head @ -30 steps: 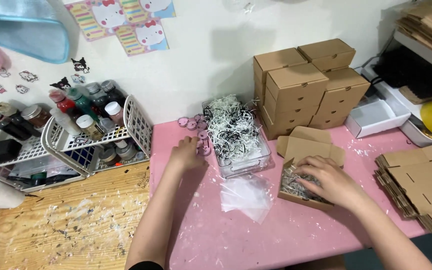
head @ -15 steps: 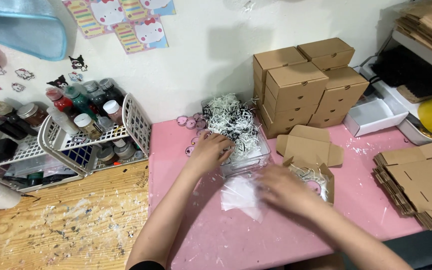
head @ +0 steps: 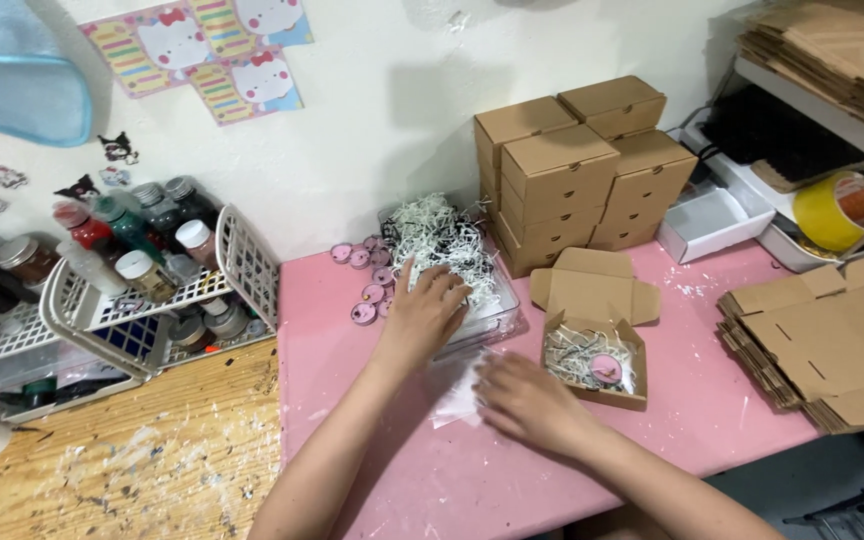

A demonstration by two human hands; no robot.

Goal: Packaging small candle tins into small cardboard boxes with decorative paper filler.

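left hand [head: 430,312]: grip loosely curled on shredded paper filler [head: 442,240] in clear tray [head: 497,318] | right hand [head: 524,398]: grip flat, open, on clear plastic bag [head: 457,392], pink tabletop [head: 712,400] | open kraft box [head: 594,352] just right of right hand, nearer it.

A pink table [head: 712,410] carries everything. Under the left hand [head: 422,315] sits a clear tray of shredded paper [head: 452,250], small pink round tins [head: 367,285] just left of it. Right of the right hand [head: 527,400] stands an open cardboard box [head: 592,330]; closed boxes [head: 572,170] are stacked behind, flat blanks [head: 822,340] far right.
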